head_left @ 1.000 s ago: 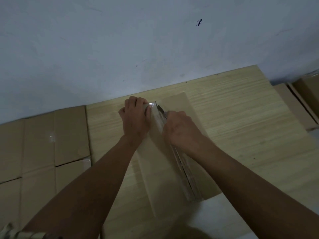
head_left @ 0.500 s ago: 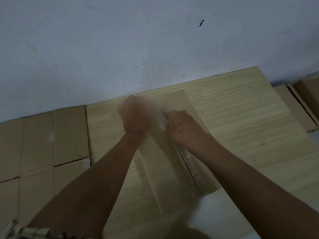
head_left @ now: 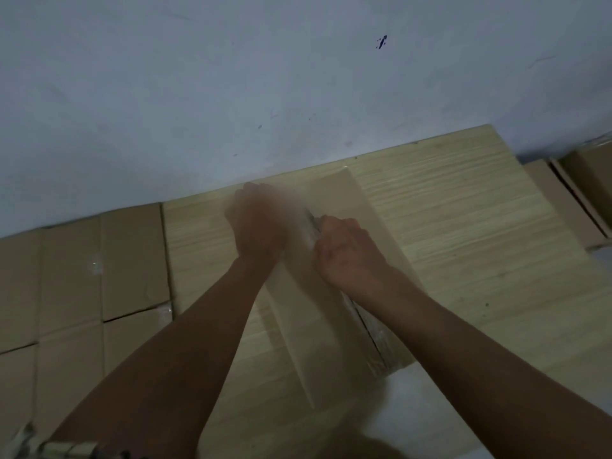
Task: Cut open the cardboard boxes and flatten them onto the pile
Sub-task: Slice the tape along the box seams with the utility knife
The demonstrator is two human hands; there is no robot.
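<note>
cardboard pile [head_left: 82,276] lies flat at far left; the blurred left hand [head_left: 258,223] presses the box [head_left: 331,309], grip unclear; just right, the right hand [head_left: 347,256] is curled on its taped seam [head_left: 367,329], running toward the person.

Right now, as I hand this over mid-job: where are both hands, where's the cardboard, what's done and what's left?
Left hand: on the far end of the box, motion-blurred; grip unclear.
Right hand: curled at the taped seam; any cutter is hidden.
The box lies on the wooden table.
Flattened cardboard pile lies left; more boxes wait right.
Left: open and flatten this box, add it to the pile, then the rest.
</note>
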